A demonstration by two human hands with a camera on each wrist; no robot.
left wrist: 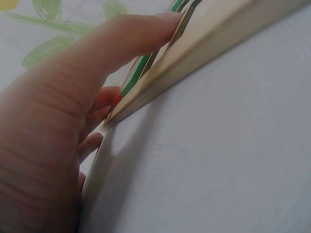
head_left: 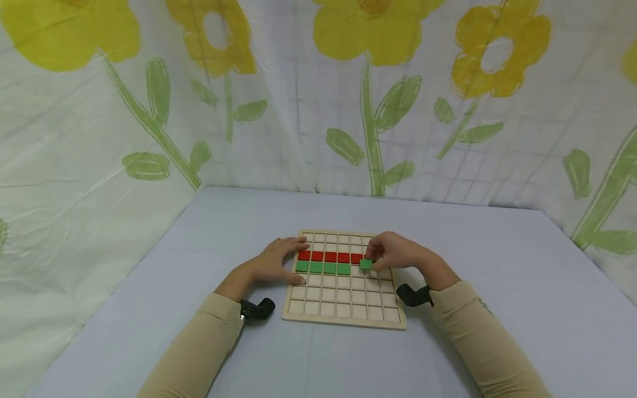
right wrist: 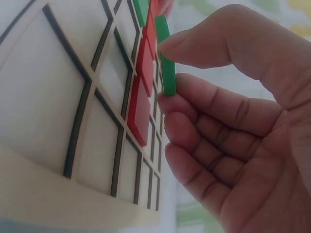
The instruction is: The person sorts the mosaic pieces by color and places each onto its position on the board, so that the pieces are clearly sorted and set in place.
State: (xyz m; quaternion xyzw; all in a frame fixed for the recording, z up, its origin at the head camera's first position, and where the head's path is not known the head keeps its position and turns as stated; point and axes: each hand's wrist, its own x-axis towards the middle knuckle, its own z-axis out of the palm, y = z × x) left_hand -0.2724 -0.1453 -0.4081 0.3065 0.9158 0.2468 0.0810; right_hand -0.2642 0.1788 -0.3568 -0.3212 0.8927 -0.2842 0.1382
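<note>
A wooden grid board (head_left: 343,322) lies on the table, with a row of red tiles (head_left: 330,257) and, just below it, a row of green tiles (head_left: 330,268) in its squares. My right hand (head_left: 400,253) pinches a loose green tile (right wrist: 167,68) between thumb and fingertips, over the board at the right end of the green row. In the right wrist view that tile stands on edge, apart from the grid. At the board's left edge, my left hand (head_left: 273,261) rests with its fingers spread, the thumb (left wrist: 146,31) lying over the rim.
A white cloth-covered table (head_left: 149,315) surrounds the board. Behind it hangs a white curtain (head_left: 298,110) painted with yellow flowers. Dark wrist cameras (head_left: 259,309) are strapped below both hands.
</note>
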